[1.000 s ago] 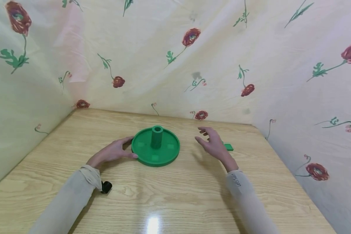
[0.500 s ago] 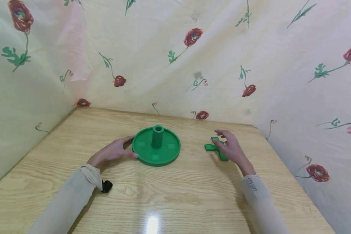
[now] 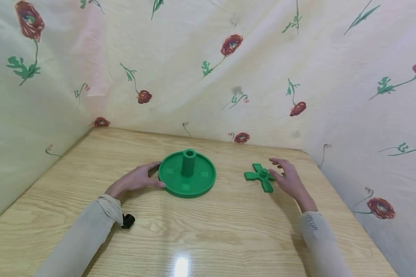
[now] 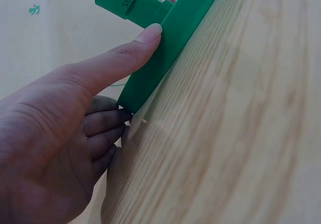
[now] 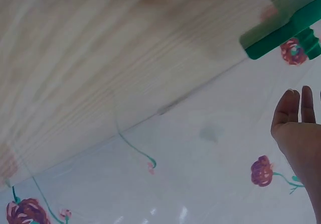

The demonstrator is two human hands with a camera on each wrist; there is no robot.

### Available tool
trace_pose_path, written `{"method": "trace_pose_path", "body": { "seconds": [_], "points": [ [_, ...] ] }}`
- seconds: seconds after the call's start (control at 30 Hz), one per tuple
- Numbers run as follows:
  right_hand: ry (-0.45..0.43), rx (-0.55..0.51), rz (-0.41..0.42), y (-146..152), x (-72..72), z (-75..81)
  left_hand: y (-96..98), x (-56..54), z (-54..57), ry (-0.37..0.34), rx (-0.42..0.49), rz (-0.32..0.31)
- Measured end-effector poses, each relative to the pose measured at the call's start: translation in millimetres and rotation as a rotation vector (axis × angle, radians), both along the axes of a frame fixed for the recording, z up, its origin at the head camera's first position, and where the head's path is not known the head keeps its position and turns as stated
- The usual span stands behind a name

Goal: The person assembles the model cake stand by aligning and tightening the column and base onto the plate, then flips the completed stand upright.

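Note:
A green round base (image 3: 173, 182) with a raised rim and an upright hollow post at its centre lies on the wooden table. My left hand (image 3: 140, 178) holds its left edge, thumb at the near side and fingers round the far side. In the left wrist view, the thumb (image 4: 125, 58) presses on the rim of the base (image 4: 175, 38). To the right lies a green cross-shaped piece (image 3: 253, 176) with four flared arms and a stepped knob in the middle. My right hand (image 3: 289, 180) hovers just right of it, fingers loosely bent, holding nothing.
A pale curtain (image 3: 180, 69) printed with red flowers hangs behind the table and along both sides. The light wooden tabletop (image 3: 211, 231) stretches in front of both hands. A small black object (image 3: 128, 221) sticks out at the left cuff.
My right hand has moved right, past the green cross-shaped piece, which was mostly covered and now shows almost whole. My left hand stays at the round base.

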State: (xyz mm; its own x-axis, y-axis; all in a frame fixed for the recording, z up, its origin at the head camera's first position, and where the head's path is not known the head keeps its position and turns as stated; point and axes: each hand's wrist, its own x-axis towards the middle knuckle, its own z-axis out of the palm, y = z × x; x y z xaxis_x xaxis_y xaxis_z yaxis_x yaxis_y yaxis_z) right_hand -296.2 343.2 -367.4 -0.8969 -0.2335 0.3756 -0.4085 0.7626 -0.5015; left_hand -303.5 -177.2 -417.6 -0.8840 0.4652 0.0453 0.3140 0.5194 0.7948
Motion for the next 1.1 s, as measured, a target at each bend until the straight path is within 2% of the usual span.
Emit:
{"method": "trace_pose_path", "body": {
  "seconds": [0.23, 0.63, 1.1],
  "points": [
    [-0.042, 0.057, -0.033, 20, -2.9, -7.5, -0.2, 1.1, 1.5, -0.006, 0.015, -0.003],
    [-0.205, 0.07, -0.045, 39, -4.7, -18.6, -0.2, 0.1, -0.5, -0.008, 0.014, -0.001],
    [-0.189, 0.138, -0.017, 50, -13.8, -35.2, -0.1, 0.4, -0.3, -0.012, 0.008, 0.004]
  ]
}}
